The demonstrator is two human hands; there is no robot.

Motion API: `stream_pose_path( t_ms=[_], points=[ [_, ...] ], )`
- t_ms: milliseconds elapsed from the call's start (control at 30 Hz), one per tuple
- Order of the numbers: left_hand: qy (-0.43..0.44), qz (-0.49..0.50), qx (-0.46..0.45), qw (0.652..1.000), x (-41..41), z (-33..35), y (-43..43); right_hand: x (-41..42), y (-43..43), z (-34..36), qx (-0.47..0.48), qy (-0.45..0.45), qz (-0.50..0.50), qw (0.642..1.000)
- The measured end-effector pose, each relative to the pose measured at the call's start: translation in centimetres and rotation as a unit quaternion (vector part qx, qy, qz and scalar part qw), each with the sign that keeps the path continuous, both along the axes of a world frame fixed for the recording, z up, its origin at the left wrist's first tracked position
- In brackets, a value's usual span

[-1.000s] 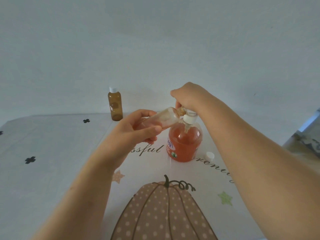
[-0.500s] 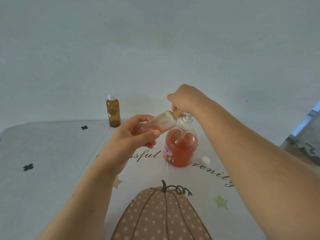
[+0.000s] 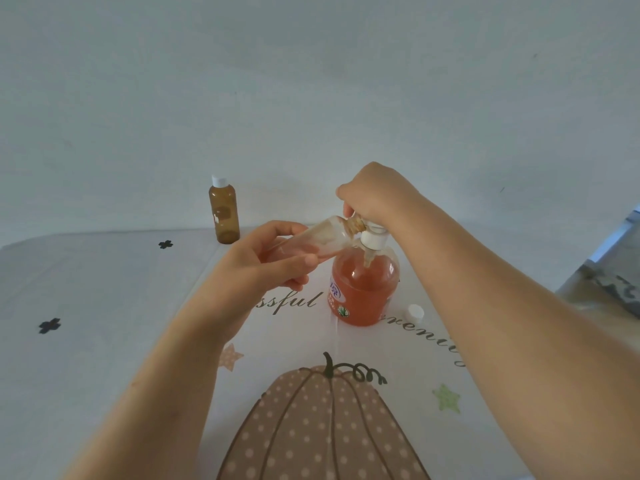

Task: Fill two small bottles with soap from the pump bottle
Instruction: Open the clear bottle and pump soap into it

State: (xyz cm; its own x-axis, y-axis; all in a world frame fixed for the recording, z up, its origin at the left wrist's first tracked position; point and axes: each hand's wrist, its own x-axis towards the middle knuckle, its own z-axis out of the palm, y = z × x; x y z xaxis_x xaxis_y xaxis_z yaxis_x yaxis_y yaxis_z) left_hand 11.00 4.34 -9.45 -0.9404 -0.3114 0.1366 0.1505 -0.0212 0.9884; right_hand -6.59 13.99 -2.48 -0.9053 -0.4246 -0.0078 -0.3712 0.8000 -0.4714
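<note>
Pale counter (image 3: 86, 289) under a pumpkin-print cloth (image 3: 311, 427): I'm holding bottle mouth to pump spout.
My left hand (image 3: 266, 268) grips the clear small plastic bottle (image 3: 311, 242), fingers (image 3: 282, 230) wrapped round its body, long axis tilted up and right so its neck meets the spout of the orange soap pump bottle (image 3: 362, 292). My right hand (image 3: 374, 195), directly above, curls over the pump head. I'd judge a straight-down press comes next.

Pump top: the right hand (image 3: 375, 199) covers the head of the pump bottle (image 3: 363, 292); only its white collar shows.
Small clear bottle (image 3: 322, 237): lower body hidden in the left hand (image 3: 263, 268); fill level unclear.
Label (image 3: 336, 294): print too small to read.
Counter (image 3: 104, 289) lettering: partly behind the pump bottle and right forearm.
Pumpkin print (image 3: 322, 427): cut by the bottom edge.
Right edge: grey patterned thing (image 3: 620, 289), cut off, unidentifiable.
</note>
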Motion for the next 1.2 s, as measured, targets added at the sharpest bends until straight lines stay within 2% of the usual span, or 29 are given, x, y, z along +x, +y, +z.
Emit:
stream_pose_path(
  t_ms=[367,900,1200],
  points=[
    [0.029,0.021,0.005,0.999,0.2,0.7,0.7,0.6,0.1,1.8,0.01,0.002,0.003,1.0],
    [-0.018,-0.001,-0.005,1.0,0.1,0.2,-0.1,0.6,0.0,0.5,0.035,-0.012,-0.009,0.999],
    [0.019,0.006,0.015,1.0,0.1,0.6,0.7,1.5,0.7,2.3,0.03,-0.005,-0.018,0.999]
  ],
)
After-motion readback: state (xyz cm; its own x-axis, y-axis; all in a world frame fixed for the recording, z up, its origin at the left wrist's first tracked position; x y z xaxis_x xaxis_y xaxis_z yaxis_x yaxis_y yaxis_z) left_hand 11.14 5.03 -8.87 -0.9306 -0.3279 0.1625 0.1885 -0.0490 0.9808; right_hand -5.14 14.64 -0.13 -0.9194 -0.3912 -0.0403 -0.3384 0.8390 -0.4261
